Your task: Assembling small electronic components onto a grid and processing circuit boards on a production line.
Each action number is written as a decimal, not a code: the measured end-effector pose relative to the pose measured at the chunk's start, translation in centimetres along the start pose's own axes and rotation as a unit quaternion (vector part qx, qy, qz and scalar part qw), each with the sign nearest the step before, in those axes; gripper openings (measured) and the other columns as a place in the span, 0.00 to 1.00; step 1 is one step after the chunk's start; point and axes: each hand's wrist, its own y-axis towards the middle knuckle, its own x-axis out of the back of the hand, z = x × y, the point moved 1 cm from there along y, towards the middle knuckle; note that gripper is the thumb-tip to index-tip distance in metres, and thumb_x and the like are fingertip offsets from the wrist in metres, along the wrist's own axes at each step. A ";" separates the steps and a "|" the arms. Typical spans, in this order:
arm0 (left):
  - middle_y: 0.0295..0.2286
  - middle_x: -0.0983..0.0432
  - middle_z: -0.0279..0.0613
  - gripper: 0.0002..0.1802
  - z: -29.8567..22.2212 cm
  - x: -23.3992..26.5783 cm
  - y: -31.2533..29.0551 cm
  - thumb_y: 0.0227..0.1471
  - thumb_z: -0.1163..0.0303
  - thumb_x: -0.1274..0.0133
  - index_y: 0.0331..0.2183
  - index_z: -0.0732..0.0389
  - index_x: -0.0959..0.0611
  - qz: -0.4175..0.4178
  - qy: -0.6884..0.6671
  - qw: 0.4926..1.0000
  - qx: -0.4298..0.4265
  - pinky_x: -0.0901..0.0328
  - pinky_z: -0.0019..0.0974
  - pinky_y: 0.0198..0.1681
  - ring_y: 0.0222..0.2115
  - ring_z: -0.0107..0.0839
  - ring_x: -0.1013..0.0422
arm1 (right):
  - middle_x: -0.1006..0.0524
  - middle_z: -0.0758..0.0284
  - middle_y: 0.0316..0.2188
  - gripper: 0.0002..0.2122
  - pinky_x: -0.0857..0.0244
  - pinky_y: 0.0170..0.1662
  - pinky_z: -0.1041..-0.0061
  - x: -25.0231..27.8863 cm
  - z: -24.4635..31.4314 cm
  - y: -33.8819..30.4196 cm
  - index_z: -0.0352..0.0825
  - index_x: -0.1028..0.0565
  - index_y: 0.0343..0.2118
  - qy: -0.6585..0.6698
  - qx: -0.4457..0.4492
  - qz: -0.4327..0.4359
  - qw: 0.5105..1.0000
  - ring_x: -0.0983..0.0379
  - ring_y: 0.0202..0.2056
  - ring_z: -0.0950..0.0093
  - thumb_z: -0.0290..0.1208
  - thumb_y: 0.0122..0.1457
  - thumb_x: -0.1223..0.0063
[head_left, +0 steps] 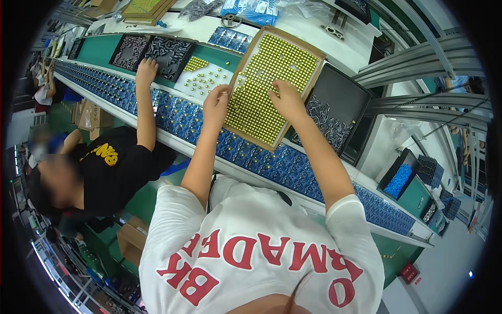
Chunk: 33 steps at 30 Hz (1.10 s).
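Note:
A shallow cardboard tray (311,49) packed with rows of small yellow square parts (261,86) sits tilted across the line before me. Beside its left edge is my left hand (215,109), thumb and fingers bent together; what they hold, if anything, is too small to make out. Over the yellow parts reaches my right hand (288,100), thumb and forefinger apart at the parts' surface. Under both forearms runs a long row of blue circuit boards (251,157), some carrying yellow parts. Left of the tray, loose yellow parts lie on a white sheet (186,83).
At my left a co-worker's hand (147,69) reaches to a black bin of dark parts (168,55). Right of the tray stands a black bin of grey cylindrical parts (334,123). Farther right are a bin of blue parts (400,178) and metal frame rails (418,89).

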 end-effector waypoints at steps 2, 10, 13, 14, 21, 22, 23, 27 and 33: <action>0.36 0.22 0.39 0.11 0.7 0.4 -1.6 0.57 0.76 0.54 0.41 0.67 0.21 -0.039 -0.035 0.999 0.000 0.35 0.28 0.44 0.38 0.25 0.28 | 0.27 0.54 0.42 0.16 0.34 0.49 0.63 -0.4 0.0 0.2 0.30 0.27 0.45 -0.042 0.006 0.014 0.999 0.29 0.46 0.58 0.34 0.57 0.48; 0.30 0.25 0.36 0.09 4.3 2.1 -9.3 0.58 0.77 0.56 0.36 0.67 0.21 -0.049 -0.095 0.994 0.028 0.35 0.27 0.40 0.34 0.24 0.31 | 0.29 0.55 0.40 0.16 0.37 0.51 0.61 -1.6 1.7 0.5 0.29 0.27 0.40 -0.169 -0.001 0.025 0.985 0.34 0.46 0.60 0.37 0.54 0.46; 0.30 0.25 0.35 0.09 4.7 2.1 -9.6 0.58 0.77 0.56 0.37 0.67 0.21 -0.050 -0.102 0.993 0.040 0.36 0.27 0.40 0.33 0.23 0.31 | 0.30 0.54 0.41 0.17 0.38 0.51 0.59 -1.7 2.1 0.6 0.27 0.27 0.38 -0.162 -0.016 0.022 0.987 0.34 0.46 0.59 0.39 0.53 0.45; 0.30 0.25 0.35 0.09 4.6 2.0 -9.6 0.58 0.77 0.56 0.37 0.67 0.21 -0.049 -0.105 0.992 0.045 0.36 0.26 0.40 0.33 0.23 0.31 | 0.30 0.54 0.41 0.18 0.38 0.51 0.59 -1.6 2.2 0.7 0.27 0.27 0.37 -0.156 -0.020 0.028 0.987 0.35 0.47 0.59 0.39 0.53 0.45; 0.32 0.23 0.37 0.09 3.4 1.8 -5.8 0.57 0.78 0.55 0.37 0.67 0.20 -0.039 -0.072 0.996 0.034 0.35 0.26 0.42 0.35 0.22 0.30 | 0.30 0.54 0.42 0.19 0.39 0.52 0.59 -1.6 2.4 0.9 0.27 0.28 0.36 -0.137 -0.048 0.040 0.989 0.36 0.48 0.59 0.42 0.52 0.45; 0.32 0.23 0.37 0.09 3.1 1.7 -5.0 0.57 0.78 0.55 0.37 0.67 0.20 -0.041 -0.073 0.996 0.040 0.35 0.26 0.42 0.35 0.23 0.29 | 0.30 0.53 0.40 0.19 0.39 0.51 0.59 -1.7 2.4 0.8 0.27 0.28 0.35 -0.131 -0.042 0.027 0.990 0.35 0.47 0.58 0.42 0.52 0.44; 0.32 0.23 0.37 0.09 2.8 1.6 -4.3 0.57 0.78 0.55 0.37 0.67 0.20 -0.040 -0.073 0.996 0.040 0.35 0.26 0.42 0.35 0.23 0.29 | 0.29 0.53 0.39 0.19 0.39 0.51 0.58 -1.7 2.4 0.6 0.27 0.28 0.35 -0.126 -0.035 0.013 0.991 0.35 0.46 0.58 0.42 0.52 0.44; 0.34 0.22 0.39 0.10 0.8 1.0 -0.8 0.57 0.76 0.55 0.38 0.67 0.20 -0.002 -0.090 0.996 0.019 0.35 0.26 0.44 0.37 0.23 0.28 | 0.26 0.52 0.33 0.19 0.37 0.48 0.59 -1.1 2.3 0.6 0.27 0.29 0.33 -0.099 -0.028 0.024 0.994 0.31 0.41 0.56 0.42 0.51 0.43; 0.40 0.22 0.42 0.14 -0.1 -1.7 3.4 0.58 0.71 0.53 0.44 0.67 0.21 0.053 -0.117 0.991 0.043 0.36 0.26 0.46 0.42 0.26 0.28 | 0.25 0.54 0.26 0.19 0.33 0.40 0.62 -0.2 2.8 0.6 0.28 0.30 0.32 -0.007 -0.068 0.064 0.996 0.28 0.31 0.57 0.42 0.51 0.43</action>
